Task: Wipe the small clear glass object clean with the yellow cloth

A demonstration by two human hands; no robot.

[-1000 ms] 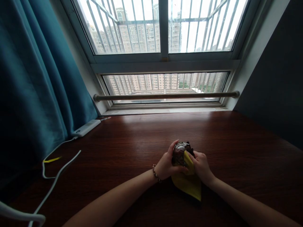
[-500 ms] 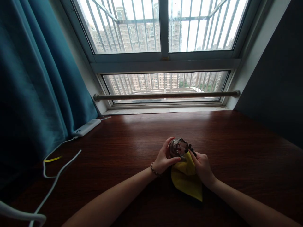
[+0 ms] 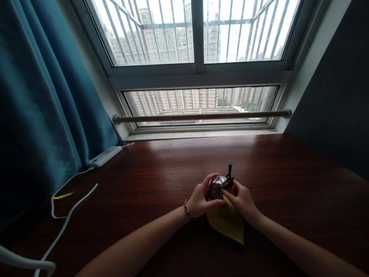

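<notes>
Both hands meet over a dark wooden table (image 3: 288,184). My left hand (image 3: 200,200) grips a small, dark, shiny object (image 3: 216,186) with a thin black part sticking up from its top. My right hand (image 3: 243,202) holds a yellow cloth (image 3: 226,223) pressed against that object; the cloth hangs down onto the table below the hands. A bead bracelet (image 3: 187,209) circles my left wrist. What the object is cannot be made out.
A white power strip (image 3: 104,156) lies at the far left by the teal curtain (image 3: 43,107), with white cables (image 3: 66,215) trailing toward me and a yellow tag (image 3: 62,195). A metal rail (image 3: 201,115) crosses the barred window behind. A dark wall stands at the right.
The object has turned in my hands; a thin black part now points upward. The cloth has shifted around it. Hands stay in about the same spot.
</notes>
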